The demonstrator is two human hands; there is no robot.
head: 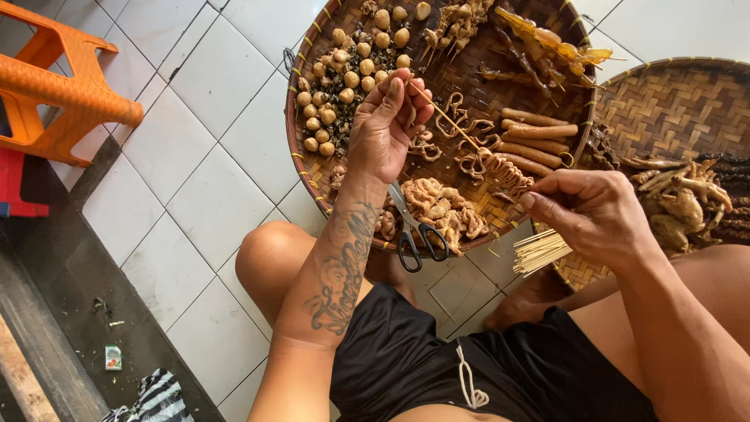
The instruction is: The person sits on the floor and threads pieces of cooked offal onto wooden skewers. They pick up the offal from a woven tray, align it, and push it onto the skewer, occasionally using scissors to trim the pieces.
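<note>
Bamboo skewer (pixel 449 121) spans above the round woven tray (pixel 301 156), mid-threading: left hand (pixel 387 125) pinches its tip, right hand (pixel 590 215) is clamped on the intestine (pixel 508 173) gathered at its end, spare sticks (pixel 539 252) tucked under. Next, probably, sliding the meat along while keeping the stick steady.

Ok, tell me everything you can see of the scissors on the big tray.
The scissors have black looped handles and plain metal blades, closed or nearly so. They lie flat at the near rim of the round woven tray, handles hanging over the edge toward the person, blades pointing up-left into the tray beside a heap of pale offal. The blade tip runs under the left wrist; neither hand grips them. The left hand pinches a skewer above.
</note>
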